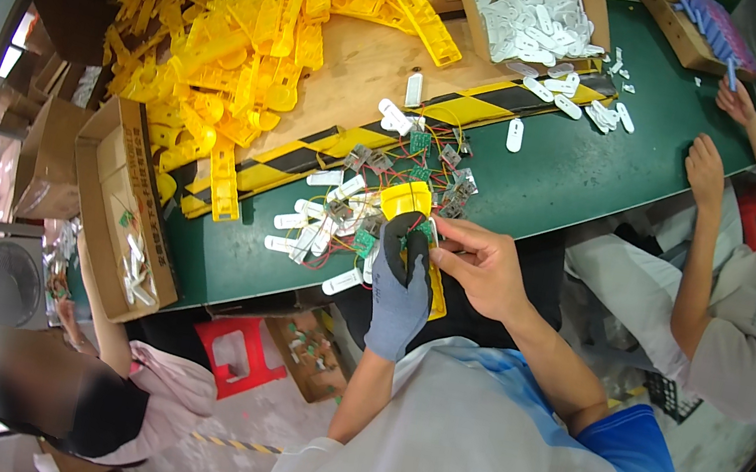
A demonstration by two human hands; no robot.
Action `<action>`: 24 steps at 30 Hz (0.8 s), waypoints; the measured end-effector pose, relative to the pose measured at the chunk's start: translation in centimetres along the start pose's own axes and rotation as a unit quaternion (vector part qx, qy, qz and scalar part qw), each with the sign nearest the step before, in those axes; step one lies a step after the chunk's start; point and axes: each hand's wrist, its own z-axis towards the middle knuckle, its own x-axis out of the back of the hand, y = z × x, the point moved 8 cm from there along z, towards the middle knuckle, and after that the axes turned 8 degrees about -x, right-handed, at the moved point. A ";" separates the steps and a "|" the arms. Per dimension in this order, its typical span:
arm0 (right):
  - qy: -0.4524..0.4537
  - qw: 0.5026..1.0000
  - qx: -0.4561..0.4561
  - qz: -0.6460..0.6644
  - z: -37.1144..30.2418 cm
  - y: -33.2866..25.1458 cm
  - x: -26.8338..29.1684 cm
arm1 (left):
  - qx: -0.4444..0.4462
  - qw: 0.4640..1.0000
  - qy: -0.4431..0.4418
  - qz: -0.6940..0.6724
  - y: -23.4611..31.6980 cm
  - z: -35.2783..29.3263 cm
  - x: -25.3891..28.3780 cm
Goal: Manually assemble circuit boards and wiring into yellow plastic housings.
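Observation:
My left hand (pixel 400 293), in a grey glove with dark fingertips, is closed around a long yellow plastic housing (pixel 405 198) near the table's front edge. A small green circuit board (pixel 424 230) shows at the housing under the gloved fingers. From the right, my bare right hand (pixel 488 271) pinches at the housing's side, thumb and forefinger together; whatever lies between those fingertips is too small to make out. Just beyond and left of my hands lies a loose heap of circuit boards (pixel 420 142) with red wires and white oblong pieces (pixel 346 188).
Yellow housings (pixel 262 34) are piled at the far left behind black-and-yellow tape (pixel 313 146). White oval pieces fill a carton (pixel 596 2) at the back. A long cardboard box (pixel 95 176) stands left. Co-workers sit on both sides, one person's hand (pixel 706 171) at the right.

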 end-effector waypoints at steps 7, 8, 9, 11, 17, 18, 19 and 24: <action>0.002 0.975 0.116 -0.191 -0.6 -2.6 -0.6 | -0.013 1.000 0.005 0.004 0.0 0.5 0.0; 0.009 0.960 0.152 -0.235 -0.8 -3.3 -0.7 | -0.015 1.000 0.005 0.007 0.2 0.6 -0.1; 0.008 0.960 0.154 -0.232 -0.7 -3.6 -0.7 | -0.019 1.000 0.020 0.006 0.5 0.6 0.0; -0.007 0.974 0.135 -0.180 -0.5 -3.8 -0.5 | -0.024 0.999 0.032 0.008 1.0 0.6 0.2; -0.010 0.982 0.135 -0.134 -0.6 -4.4 0.2 | -0.069 0.995 0.061 0.044 3.3 1.5 -1.0; -0.008 0.982 0.138 -0.130 -0.7 -4.8 0.1 | -0.072 0.995 0.058 0.047 3.1 1.5 -0.5; -0.002 0.979 0.142 -0.145 -0.9 -5.3 -0.2 | 0.067 0.996 0.029 -0.059 0.8 1.0 -0.3; 0.035 0.981 0.160 -0.108 -0.9 -5.0 2.1 | 0.022 0.991 -0.003 -0.130 3.4 2.2 -2.4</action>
